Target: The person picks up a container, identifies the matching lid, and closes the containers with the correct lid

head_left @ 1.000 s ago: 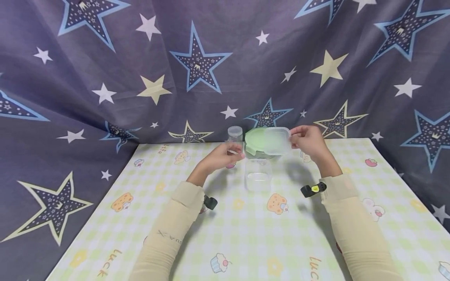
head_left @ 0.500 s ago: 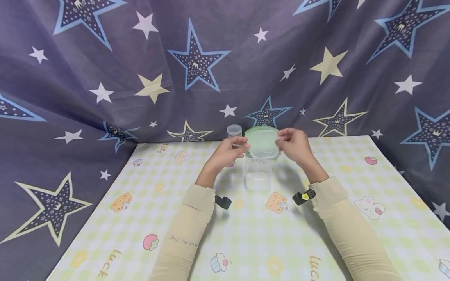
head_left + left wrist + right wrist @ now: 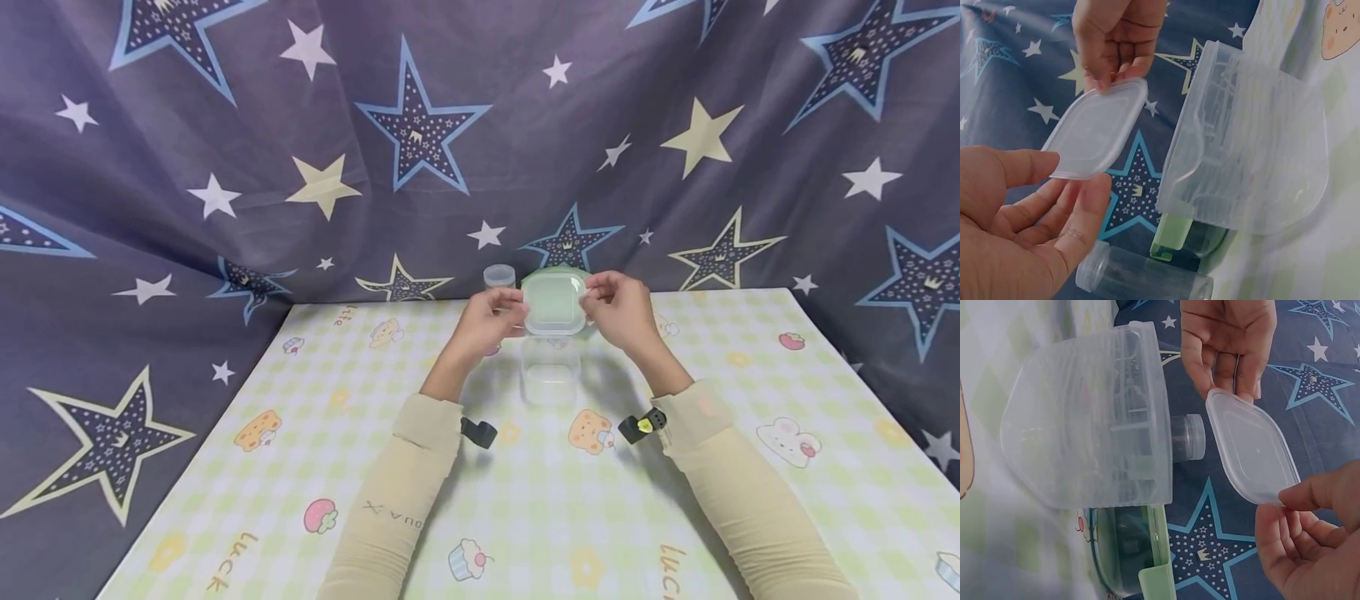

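A clear plastic lid (image 3: 555, 304) is held level between both hands, above a clear plastic container (image 3: 551, 379) standing on the table. My left hand (image 3: 491, 321) pinches the lid's left edge between thumb and fingertips. The opposite edge is pinched by my right hand (image 3: 621, 308). In the left wrist view the lid (image 3: 1097, 128) is apart from the rim of the container (image 3: 1247, 137). Behind the lid, partly covered by it in the head view, sits a round container with a green clip-on lid (image 3: 1159, 550).
A clear cylindrical jar (image 3: 499, 277) with a translucent cap stands at the back, just left of the green-lidded container. A star-printed curtain (image 3: 420, 242) hangs right behind the table's back edge. A checked cloth (image 3: 420, 367) covers the table.
The right hand has brought the lid leftward and nearer, from the right of the green-lidded container to over the clear one. My left hand has moved slightly right and taken hold of its left edge.
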`<control>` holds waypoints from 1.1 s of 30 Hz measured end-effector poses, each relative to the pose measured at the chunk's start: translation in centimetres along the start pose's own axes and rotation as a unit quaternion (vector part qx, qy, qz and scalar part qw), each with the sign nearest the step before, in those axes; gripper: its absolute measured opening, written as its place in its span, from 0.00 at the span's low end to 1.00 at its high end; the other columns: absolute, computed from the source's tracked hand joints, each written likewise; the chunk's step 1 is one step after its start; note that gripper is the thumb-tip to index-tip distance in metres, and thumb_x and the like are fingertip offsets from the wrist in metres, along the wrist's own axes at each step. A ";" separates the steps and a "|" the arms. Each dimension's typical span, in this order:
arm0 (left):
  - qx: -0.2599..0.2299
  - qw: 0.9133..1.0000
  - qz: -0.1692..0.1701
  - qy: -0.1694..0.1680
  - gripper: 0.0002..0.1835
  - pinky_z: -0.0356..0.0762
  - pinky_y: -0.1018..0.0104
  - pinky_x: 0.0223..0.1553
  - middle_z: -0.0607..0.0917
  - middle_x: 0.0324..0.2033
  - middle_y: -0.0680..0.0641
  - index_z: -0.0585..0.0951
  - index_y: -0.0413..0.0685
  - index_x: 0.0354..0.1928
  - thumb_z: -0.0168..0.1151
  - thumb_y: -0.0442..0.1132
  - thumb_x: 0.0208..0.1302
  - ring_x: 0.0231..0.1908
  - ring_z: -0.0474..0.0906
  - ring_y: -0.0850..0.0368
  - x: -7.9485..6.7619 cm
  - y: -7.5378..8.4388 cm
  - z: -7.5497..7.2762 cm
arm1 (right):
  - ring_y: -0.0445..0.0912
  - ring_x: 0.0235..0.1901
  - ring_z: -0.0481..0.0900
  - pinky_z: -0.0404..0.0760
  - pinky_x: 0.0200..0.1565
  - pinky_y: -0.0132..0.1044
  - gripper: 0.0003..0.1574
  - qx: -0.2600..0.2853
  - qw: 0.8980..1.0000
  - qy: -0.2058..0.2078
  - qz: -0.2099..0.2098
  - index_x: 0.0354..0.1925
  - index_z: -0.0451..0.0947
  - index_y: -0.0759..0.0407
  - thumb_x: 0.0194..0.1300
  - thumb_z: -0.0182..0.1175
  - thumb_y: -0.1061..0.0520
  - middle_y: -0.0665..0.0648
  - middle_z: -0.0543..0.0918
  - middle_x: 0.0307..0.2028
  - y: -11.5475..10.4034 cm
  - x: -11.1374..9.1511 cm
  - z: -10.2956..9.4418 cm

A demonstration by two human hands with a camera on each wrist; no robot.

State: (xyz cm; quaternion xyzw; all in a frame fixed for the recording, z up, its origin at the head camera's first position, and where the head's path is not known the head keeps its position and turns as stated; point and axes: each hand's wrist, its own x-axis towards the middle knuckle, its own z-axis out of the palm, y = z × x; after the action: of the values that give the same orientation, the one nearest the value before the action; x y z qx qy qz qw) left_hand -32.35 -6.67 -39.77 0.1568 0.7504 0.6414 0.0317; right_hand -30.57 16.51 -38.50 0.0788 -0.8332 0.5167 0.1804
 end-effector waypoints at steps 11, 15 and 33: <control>0.033 0.999 0.031 0.023 0.12 0.89 0.64 0.38 0.86 0.42 0.41 0.85 0.37 0.51 0.67 0.30 0.68 0.35 0.85 0.53 -0.1 0.0 0.7 | 0.42 0.26 0.81 0.82 0.27 0.26 0.10 0.015 1.000 0.003 -0.005 0.46 0.81 0.69 0.66 0.63 0.67 0.64 0.84 0.33 -0.3 -0.6 0.0; 0.056 0.997 0.046 0.031 0.12 0.84 0.68 0.32 0.86 0.42 0.44 0.85 0.41 0.52 0.69 0.34 0.68 0.36 0.86 0.53 -0.2 0.2 0.4 | 0.43 0.27 0.81 0.81 0.26 0.24 0.11 0.013 1.000 0.003 -0.013 0.46 0.81 0.69 0.65 0.63 0.67 0.64 0.84 0.33 -0.2 -0.6 0.1; 0.107 0.984 0.129 0.056 0.05 0.86 0.63 0.45 0.88 0.36 0.48 0.86 0.46 0.41 0.71 0.37 0.67 0.40 0.85 0.55 -0.3 -0.2 -0.2 | 0.49 0.34 0.83 0.81 0.35 0.35 0.15 -0.045 0.995 -0.047 -0.077 0.42 0.79 0.61 0.71 0.66 0.49 0.58 0.84 0.33 -0.9 -0.7 -0.7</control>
State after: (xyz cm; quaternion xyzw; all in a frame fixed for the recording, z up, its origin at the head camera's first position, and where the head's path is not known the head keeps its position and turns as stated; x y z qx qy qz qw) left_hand -32.21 -7.00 -39.99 0.2187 0.7890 0.5635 -0.1099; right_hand -29.47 16.70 -37.68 0.1589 -0.8546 0.4590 0.1838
